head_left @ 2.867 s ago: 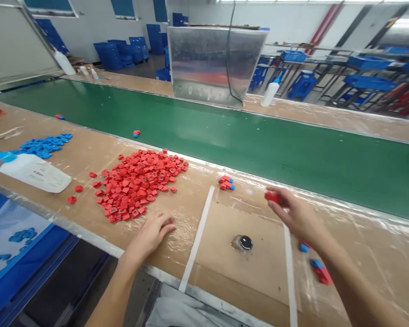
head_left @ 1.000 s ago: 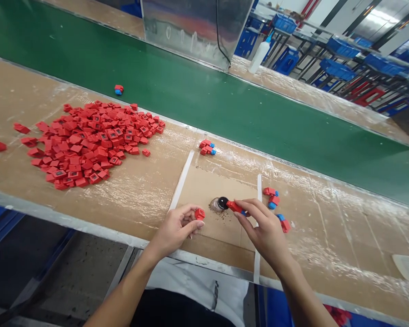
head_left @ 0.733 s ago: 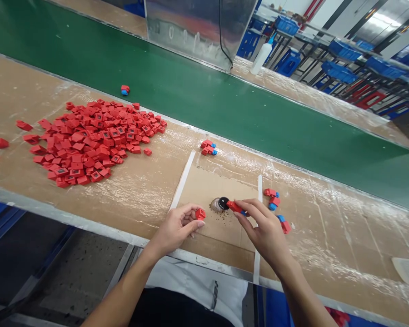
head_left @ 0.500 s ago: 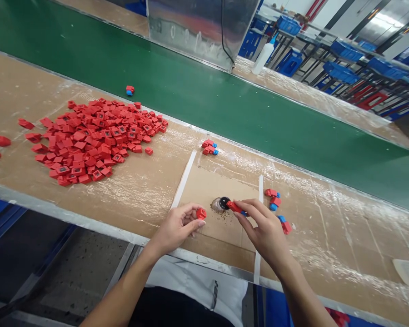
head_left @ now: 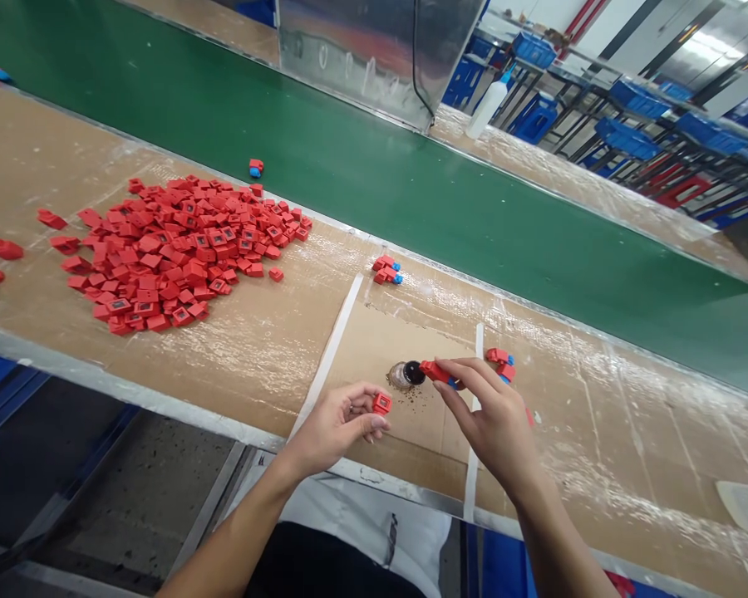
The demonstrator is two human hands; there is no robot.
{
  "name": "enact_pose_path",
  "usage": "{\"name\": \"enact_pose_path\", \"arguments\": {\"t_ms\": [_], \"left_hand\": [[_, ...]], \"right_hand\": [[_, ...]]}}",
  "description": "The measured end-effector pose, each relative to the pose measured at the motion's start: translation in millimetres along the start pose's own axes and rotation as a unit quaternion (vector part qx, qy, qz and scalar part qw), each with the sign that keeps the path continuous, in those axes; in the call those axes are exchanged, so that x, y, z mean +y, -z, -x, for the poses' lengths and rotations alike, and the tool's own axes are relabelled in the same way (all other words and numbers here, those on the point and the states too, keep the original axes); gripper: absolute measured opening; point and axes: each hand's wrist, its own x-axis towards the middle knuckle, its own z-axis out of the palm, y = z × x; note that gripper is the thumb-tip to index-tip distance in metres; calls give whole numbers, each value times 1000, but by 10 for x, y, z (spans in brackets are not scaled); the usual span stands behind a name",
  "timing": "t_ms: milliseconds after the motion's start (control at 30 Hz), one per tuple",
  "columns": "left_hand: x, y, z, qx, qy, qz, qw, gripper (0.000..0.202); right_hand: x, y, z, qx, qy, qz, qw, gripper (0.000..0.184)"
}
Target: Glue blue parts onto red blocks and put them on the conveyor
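Note:
My left hand point(head_left: 346, 419) pinches a small red plastic block point(head_left: 382, 404) between thumb and fingers, its square recessed end facing up. In my right hand point(head_left: 489, 407) is a red-and-blue plastic piece point(head_left: 435, 371), gripped by the fingertips. The red tip of that piece is at the rim of a small clear jar with a black top point(head_left: 414, 373); whether they touch I cannot tell. Brown specks lie on the cardboard sheet point(head_left: 374, 340) around the jar. Just beyond my right hand lie other red-and-blue pieces point(head_left: 499, 357), partly covered by it.
A large heap of red blocks point(head_left: 180, 249) lies to the left. Two red-and-blue pieces point(head_left: 386, 270) sit behind the cardboard sheet. Across the back runs a green conveyor belt point(head_left: 349, 158), carrying a red-and-blue piece point(head_left: 256, 169). A white bottle point(head_left: 487, 110) stands beyond it.
My left hand has moved slightly right and nearer to me, turning its red block. My right hand stays by the jar. The belt's pieces have shifted right, with more of one showing at far left.

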Motion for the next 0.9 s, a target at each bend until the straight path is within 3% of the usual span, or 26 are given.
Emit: {"name": "enact_pose_path", "arguments": {"t_ms": [300,633,900], "left_hand": [[12,33,24,-22,13,-12,1000,25],[13,21,22,-36,18,-29,999,25],[69,35,50,-50,16,-107,993,25]], "right_hand": [[-329,-94,202,-35,-34,-129,990,19],[-340,-202,310,-60,-32,-150,986,20],[-343,-257,347,-107,-22,-147,983,17]]}}
